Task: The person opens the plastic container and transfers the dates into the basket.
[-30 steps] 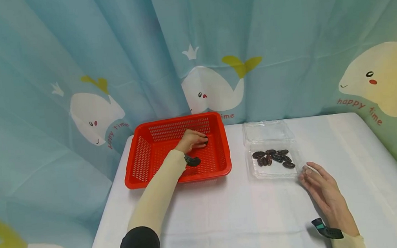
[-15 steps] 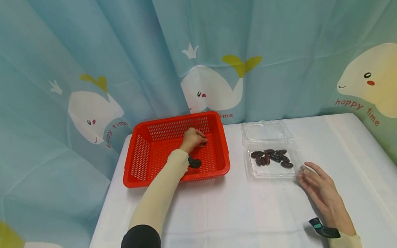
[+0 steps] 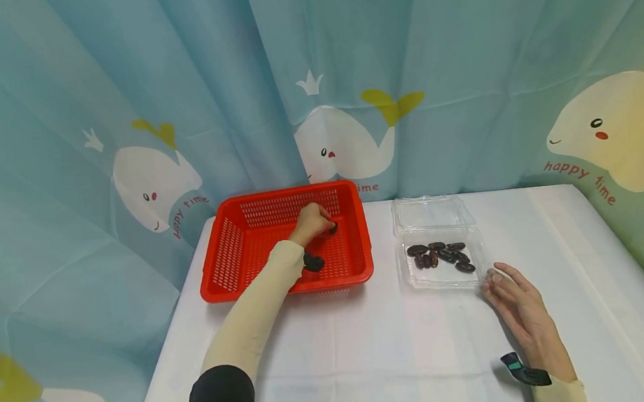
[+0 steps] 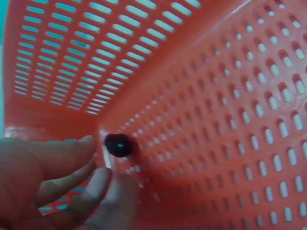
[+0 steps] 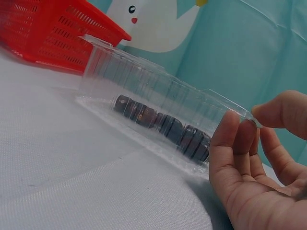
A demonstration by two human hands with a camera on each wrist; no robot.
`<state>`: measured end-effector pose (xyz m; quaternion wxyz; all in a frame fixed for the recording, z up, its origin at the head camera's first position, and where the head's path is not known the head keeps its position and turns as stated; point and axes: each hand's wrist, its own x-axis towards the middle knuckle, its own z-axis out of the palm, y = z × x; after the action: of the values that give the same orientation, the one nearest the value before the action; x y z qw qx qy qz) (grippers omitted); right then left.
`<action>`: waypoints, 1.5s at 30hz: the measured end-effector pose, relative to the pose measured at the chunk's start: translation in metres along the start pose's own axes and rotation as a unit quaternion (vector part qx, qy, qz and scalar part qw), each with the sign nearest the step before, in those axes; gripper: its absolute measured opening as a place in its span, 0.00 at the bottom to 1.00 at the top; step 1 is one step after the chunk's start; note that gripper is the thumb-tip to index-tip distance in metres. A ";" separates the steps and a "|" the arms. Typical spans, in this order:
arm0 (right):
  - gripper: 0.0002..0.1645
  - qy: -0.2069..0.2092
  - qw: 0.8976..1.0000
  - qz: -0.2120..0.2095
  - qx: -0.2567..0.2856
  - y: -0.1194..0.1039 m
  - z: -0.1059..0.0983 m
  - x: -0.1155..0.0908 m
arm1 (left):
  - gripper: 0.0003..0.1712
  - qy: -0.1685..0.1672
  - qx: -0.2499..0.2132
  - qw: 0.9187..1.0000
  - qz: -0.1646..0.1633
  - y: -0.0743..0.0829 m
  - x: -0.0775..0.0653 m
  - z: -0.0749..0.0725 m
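As the right hand [image 3: 526, 312] pinches a clear plastic box [image 3: 439, 277], pickup seemingly needs the left hand's [image 3: 308, 225] parted, empty fingers around the dark oval date [image 4: 118, 145] just beyond.

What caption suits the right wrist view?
Right hand pinches the rim of a clear container of date-like pieces, red basket beyond.

Basket [image 3: 268, 241] on the left, box [image 3: 443, 275] on the right

Both stand on the bench [image 3: 405, 360], apart from each other, with the curtain [image 3: 229, 62] behind. The left hand [image 3: 310, 222] is inside the basket, over its right half, and a single date [image 3: 333, 228] is there too, at the hand's right. The box's lid [image 3: 433, 212] lies behind it, nearer the curtain. In the box is a cluster of dates [image 3: 447, 255], mostly left and centre, one nearest the front right corner. The right hand [image 3: 522, 310] touches that corner
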<state>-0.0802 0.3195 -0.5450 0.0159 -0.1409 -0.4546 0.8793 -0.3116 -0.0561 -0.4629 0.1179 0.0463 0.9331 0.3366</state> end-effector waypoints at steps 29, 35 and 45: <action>0.18 -0.005 1.000 0.011 0.011 -0.001 0.001 -0.002 | 0.14 -0.039 -0.038 0.988 0.144 0.078 -0.054 -0.019; 0.18 -0.008 1.000 0.008 0.009 -0.001 0.002 -0.002 | 0.12 -0.052 -0.032 0.983 0.174 0.091 -0.061 -0.005; 0.17 -0.005 1.000 0.012 0.011 -0.001 0.002 -0.002 | 0.13 -0.091 -0.033 0.971 0.217 0.111 -0.072 0.018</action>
<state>-0.0790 0.3179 -0.5424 0.0049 -0.1418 -0.4435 0.8849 -0.2367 0.0288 -0.3923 0.1278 0.2739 0.8747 0.3788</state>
